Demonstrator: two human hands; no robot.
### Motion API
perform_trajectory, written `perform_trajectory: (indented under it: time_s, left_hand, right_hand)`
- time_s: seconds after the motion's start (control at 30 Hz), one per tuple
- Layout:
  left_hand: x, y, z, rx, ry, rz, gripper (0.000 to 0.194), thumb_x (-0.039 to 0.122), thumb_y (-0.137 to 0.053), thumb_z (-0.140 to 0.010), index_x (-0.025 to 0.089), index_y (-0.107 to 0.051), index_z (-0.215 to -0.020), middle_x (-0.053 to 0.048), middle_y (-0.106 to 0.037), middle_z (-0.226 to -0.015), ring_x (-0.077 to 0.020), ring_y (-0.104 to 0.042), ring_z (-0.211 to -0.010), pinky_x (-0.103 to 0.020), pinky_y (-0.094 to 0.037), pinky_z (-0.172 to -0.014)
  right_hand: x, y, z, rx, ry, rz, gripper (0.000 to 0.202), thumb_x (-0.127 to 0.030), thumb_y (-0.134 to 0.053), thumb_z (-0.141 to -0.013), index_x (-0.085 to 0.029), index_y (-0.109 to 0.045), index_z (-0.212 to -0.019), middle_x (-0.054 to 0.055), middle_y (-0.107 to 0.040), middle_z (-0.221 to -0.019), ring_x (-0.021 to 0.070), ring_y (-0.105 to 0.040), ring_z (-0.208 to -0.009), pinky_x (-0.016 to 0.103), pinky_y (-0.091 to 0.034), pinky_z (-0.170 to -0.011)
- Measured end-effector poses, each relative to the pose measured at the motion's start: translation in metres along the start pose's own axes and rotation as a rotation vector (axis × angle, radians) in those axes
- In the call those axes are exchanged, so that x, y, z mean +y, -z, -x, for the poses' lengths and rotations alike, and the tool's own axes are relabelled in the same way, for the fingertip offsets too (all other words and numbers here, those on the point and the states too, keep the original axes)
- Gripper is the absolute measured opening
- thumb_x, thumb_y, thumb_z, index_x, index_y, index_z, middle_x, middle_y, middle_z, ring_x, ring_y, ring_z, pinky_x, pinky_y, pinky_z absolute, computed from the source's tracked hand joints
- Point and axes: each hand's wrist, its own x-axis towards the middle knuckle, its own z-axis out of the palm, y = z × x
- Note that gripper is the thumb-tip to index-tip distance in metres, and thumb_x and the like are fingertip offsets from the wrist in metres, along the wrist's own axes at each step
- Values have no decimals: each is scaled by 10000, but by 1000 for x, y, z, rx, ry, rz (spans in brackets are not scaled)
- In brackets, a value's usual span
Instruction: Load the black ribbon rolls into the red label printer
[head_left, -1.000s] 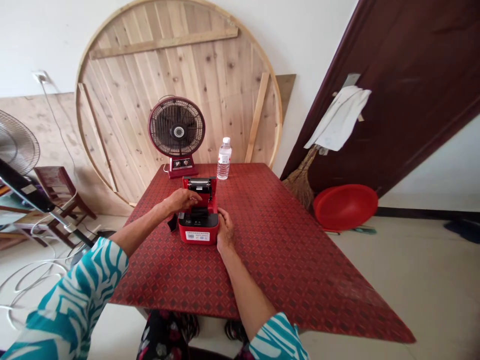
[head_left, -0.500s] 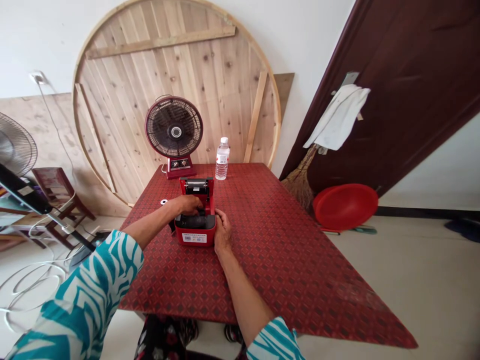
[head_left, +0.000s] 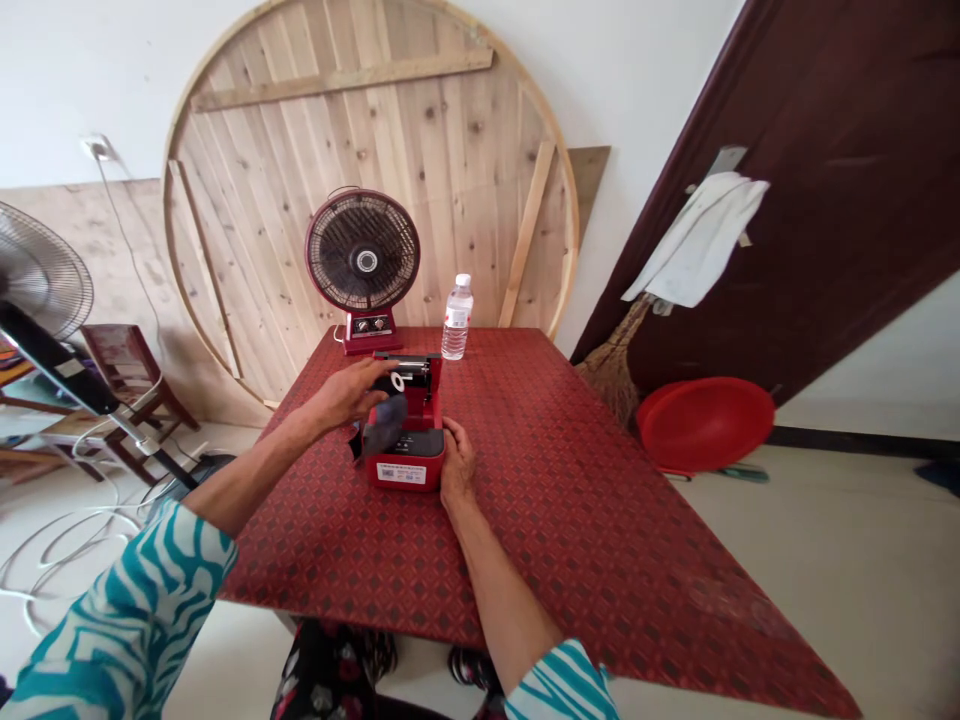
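Left hand (head_left: 349,395) rises from inside the red desktop printer (head_left: 409,460)

Its thumb and fingers now appear to pinch a white-ringed black piece (head_left: 385,384) before the raised roller lid (head_left: 414,370); a dark shape (head_left: 388,422) below is blurred. Right hand (head_left: 459,465) rests against the printer's side, its grip impossible to tell. The printer sits on the red patterned table (head_left: 540,470), already opened, lid not yet shut, the piece apparently not seated; what else remains is unclear.

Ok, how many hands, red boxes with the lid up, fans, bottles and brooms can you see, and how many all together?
Hands: 2 (left hand, right hand)
Red boxes with the lid up: 1 (red box)
Fans: 2 (table fan, standing fan)
Bottles: 1 (clear bottle)
Brooms: 1 (straw broom)
Total: 7
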Motion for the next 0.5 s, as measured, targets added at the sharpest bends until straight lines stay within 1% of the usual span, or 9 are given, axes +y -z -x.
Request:
perform_trajectory:
  time_s: [0.03,0.1,0.17,0.2,0.27,0.33,0.4,0.43,0.5]
  left_hand:
    - [-10,9,10,45,23,47,403,183,-647,-782,223,-636,-1182,-60,-697,-1095,-219,-646,-1004,-363,-500,-903]
    - [-35,23,33,157,144,177,359,253,-650,-789,201,-623,-1144,-52,-711,-1015,-199,-664,-916,-350,-528,-828]
    - [-61,25,58,229,258,373,341,294,-665,-764,178,-598,-1078,-42,-717,-915,-184,-679,-825,-333,-546,-765]
    - [-73,22,69,266,307,453,350,308,-682,-741,174,-584,-1049,-35,-713,-877,-180,-682,-792,-331,-550,-747]
    - [-93,9,88,324,386,552,377,319,-724,-684,173,-560,-990,-19,-701,-823,-177,-680,-750,-335,-555,-734]
    - [-107,-6,101,350,438,577,376,321,-741,-648,172,-551,-937,-15,-693,-813,-180,-679,-758,-344,-555,-751]
    - [-114,-19,108,341,465,563,381,339,-738,-638,169,-556,-926,-27,-696,-849,-194,-683,-804,-356,-555,-780]
    - [-115,-23,109,327,470,546,402,352,-732,-641,167,-565,-957,-36,-700,-883,-204,-685,-838,-363,-555,-797]
    - [-114,-24,110,310,472,480,499,377,-715,-659,164,-575,-1088,-55,-709,-968,-224,-686,-912,-376,-553,-832]
  right_hand:
    - [1,1,-1,-2,4,2,350,-437,-565,-767,-238,-711,-1016,24,-732,-1031,217,-623,-1012,358,-470,-920]
    - [4,2,-2,-6,15,2,360,-437,-560,-769,-232,-708,-1025,26,-736,-1016,219,-628,-1003,359,-476,-904]
    - [5,3,-2,-8,20,0,365,-434,-560,-770,-227,-705,-1033,27,-738,-1007,217,-634,-989,356,-480,-888]
    - [5,3,-2,-9,18,-2,366,-434,-562,-769,-225,-704,-1034,29,-739,-1004,216,-637,-977,354,-483,-879]
    - [5,3,-2,-5,3,-10,369,-437,-568,-763,-222,-703,-1030,32,-738,-1000,211,-642,-947,351,-484,-861]
    - [2,3,-1,6,-21,-26,369,-441,-582,-745,-218,-704,-1013,34,-737,-993,208,-641,-923,351,-483,-850]
    - [-1,2,0,21,-47,-48,374,-442,-602,-724,-215,-705,-1002,33,-736,-983,206,-640,-907,352,-482,-844]
    - [-3,2,1,24,-59,-58,377,-441,-611,-715,-214,-705,-1002,33,-736,-977,206,-640,-898,352,-483,-838]
    - [-5,2,2,25,-73,-67,379,-438,-618,-708,-214,-705,-1002,32,-737,-966,203,-641,-880,351,-486,-825]
